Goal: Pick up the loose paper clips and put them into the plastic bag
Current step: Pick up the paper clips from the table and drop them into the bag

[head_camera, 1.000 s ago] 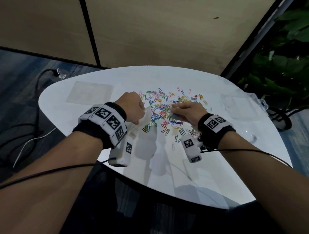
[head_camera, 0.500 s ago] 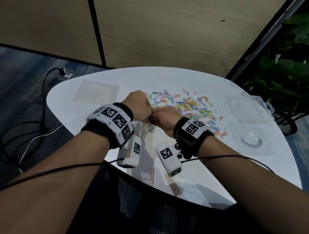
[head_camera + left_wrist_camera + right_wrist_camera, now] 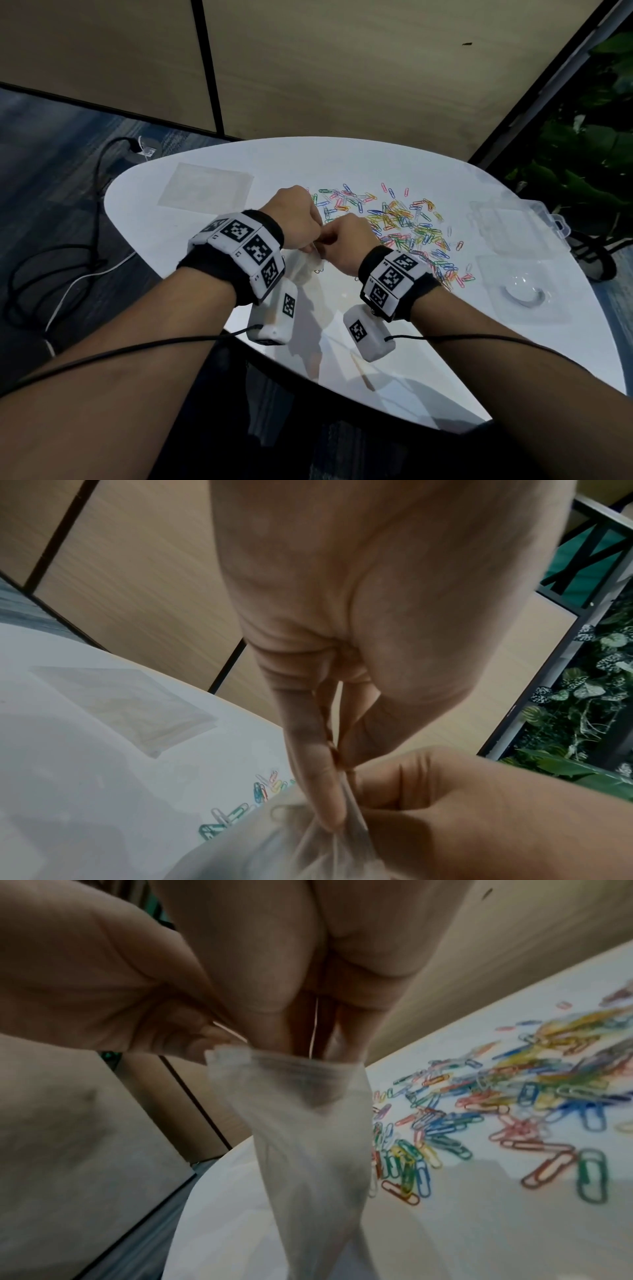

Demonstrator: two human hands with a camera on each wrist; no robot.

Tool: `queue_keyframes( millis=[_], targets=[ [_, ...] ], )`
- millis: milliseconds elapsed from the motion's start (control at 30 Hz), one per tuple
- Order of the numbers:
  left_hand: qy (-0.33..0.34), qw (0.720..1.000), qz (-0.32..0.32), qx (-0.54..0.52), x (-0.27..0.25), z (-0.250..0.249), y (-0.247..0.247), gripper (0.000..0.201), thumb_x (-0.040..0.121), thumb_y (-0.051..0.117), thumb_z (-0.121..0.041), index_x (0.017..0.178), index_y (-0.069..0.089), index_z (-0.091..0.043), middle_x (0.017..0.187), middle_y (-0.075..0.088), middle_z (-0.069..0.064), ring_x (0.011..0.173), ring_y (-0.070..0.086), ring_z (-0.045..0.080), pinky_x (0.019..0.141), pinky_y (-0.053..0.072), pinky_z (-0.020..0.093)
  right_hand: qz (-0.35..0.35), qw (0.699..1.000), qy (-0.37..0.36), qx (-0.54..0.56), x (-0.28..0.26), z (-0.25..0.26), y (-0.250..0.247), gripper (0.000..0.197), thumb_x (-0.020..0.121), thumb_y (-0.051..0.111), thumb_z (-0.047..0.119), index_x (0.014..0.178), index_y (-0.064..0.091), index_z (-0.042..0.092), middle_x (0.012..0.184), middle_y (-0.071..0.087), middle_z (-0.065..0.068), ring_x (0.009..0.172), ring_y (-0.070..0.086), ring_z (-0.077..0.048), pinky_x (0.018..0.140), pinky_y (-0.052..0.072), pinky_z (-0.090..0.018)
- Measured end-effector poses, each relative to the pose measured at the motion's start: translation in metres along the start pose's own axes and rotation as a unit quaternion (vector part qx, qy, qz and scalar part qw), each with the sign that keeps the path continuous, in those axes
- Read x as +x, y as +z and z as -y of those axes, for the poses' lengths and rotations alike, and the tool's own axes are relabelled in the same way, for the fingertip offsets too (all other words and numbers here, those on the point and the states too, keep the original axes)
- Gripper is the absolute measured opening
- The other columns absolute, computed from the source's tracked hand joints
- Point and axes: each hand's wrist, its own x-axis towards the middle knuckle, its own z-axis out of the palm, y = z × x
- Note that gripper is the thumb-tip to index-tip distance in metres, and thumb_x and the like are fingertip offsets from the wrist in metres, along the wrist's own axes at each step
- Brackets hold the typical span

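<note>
White rounded tabletop (image 3: 342, 164): bearing everything. Multicoloured loose paper clips (image 3: 404, 222): big scatter lying just right of hands; bulk of task appearing undone. Small translucent plastic bag (image 3: 308, 1123): hanging over near table edge, mouth open, contents too hazy to tell. Left hand (image 3: 298, 219): fingers pinching bag rim. Right hand (image 3: 346, 243): fingertips (image 3: 322, 1093) dipping into bag mouth, likely delivering clips; cannot tell whether gripping any. Clear plastic lidded box (image 3: 513, 222), flat clear packets: sitting aside.
</note>
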Motion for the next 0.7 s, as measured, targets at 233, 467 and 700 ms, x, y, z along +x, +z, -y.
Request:
queue_keyframes(
  millis=[233,467,700],
  targets=[
    [-0.009,0.999,-0.046,0.019,-0.003,0.001,-0.009,0.026,0.088,0.051,0.003,0.096,0.074,-0.006,0.083,0.074,0.011,0.07,0.075,0.02,0.072,0.06,0.028,0.014,0.977,-0.005,0.213,0.0,-0.007,-0.024,0.025,0.092,0.05,-0.002,0.094,0.073,0.005,0.085,0.072,-0.011,0.071,0.07,-0.017,0.074,0.06,-0.03],
    [-0.017,0.998,-0.037,0.049,-0.005,0.001,-0.01,0.03,0.087,0.054,0.003,0.109,0.073,-0.006,0.09,0.073,0.009,0.077,0.075,0.021,0.076,0.06,0.03,0.205,0.941,-0.083,-0.256,-0.038,-0.094,0.007,0.052,0.103,0.039,0.034,0.153,0.026,0.023,0.162,0.016,-0.004,0.148,0.02,-0.024,0.12,0.019,-0.038],
    [-0.007,0.996,-0.032,0.077,-0.004,-0.005,-0.006,0.025,0.084,0.058,0.005,0.102,0.074,-0.003,0.099,0.076,0.014,0.088,0.074,0.027,0.085,0.06,0.04,0.15,0.886,-0.112,-0.424,-0.082,-0.181,0.012,0.061,0.098,0.009,0.046,0.154,-0.01,0.029,0.162,-0.018,-0.001,0.15,-0.009,-0.032,0.12,0.007,-0.055]
  ],
)
